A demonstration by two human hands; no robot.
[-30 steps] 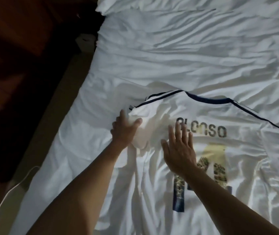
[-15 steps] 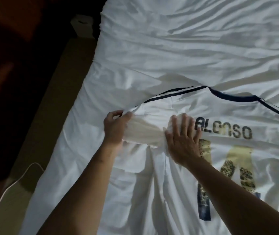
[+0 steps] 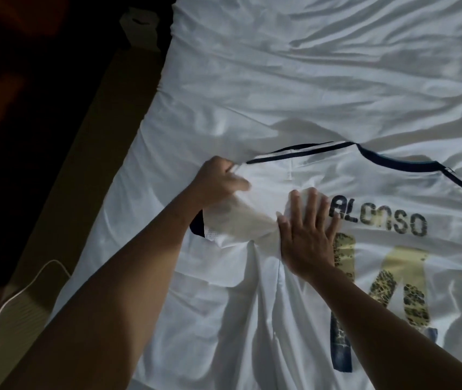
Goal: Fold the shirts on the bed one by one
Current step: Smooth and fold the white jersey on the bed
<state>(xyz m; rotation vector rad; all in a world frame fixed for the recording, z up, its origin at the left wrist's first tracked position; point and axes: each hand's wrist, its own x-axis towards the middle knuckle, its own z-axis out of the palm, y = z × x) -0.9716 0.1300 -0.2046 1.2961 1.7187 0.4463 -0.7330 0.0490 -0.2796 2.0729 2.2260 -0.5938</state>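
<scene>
Curled around a bunch of white cloth, the left hand (image 3: pixel 220 182) grips the shirt (image 3: pixel 322 175) at its left shoulder, just where the dark navy trim (image 3: pixel 302 152) of the shoulder line ends; the fingers are a little blurred, so exactly how they pinch the cloth cannot be told. Beside it, the right hand (image 3: pixel 308 237) lies flat with straight, slightly spread fingers, pressing down on the shirt's back and holding nothing. Between the two hands runs the sleeve (image 3: pixel 241 223), drawn in over the body of the shirt, its bunched end under the right palm and its dark-edged cuff showing below the left wrist. Just right of the fingertips is the worn dark lettering (image 3: pixel 378 220) reading ALONSO, and below that a large cracked yellow and blue number (image 3: pixel 387 285), partly covered by the right forearm. Back up, the shirt lies on the near part of the bed (image 3: pixel 308 80), whose white sheet is rumpled into long creases, with the collar end pointing away from the person and the right side running out of view. Left of the bed is a dim brownish floor (image 3: pixel 106 136), where a thin white cable (image 3: pixel 24 288) curves, and a pale box (image 3: pixel 139 22) stands in the dark near the bed's far corner.
</scene>
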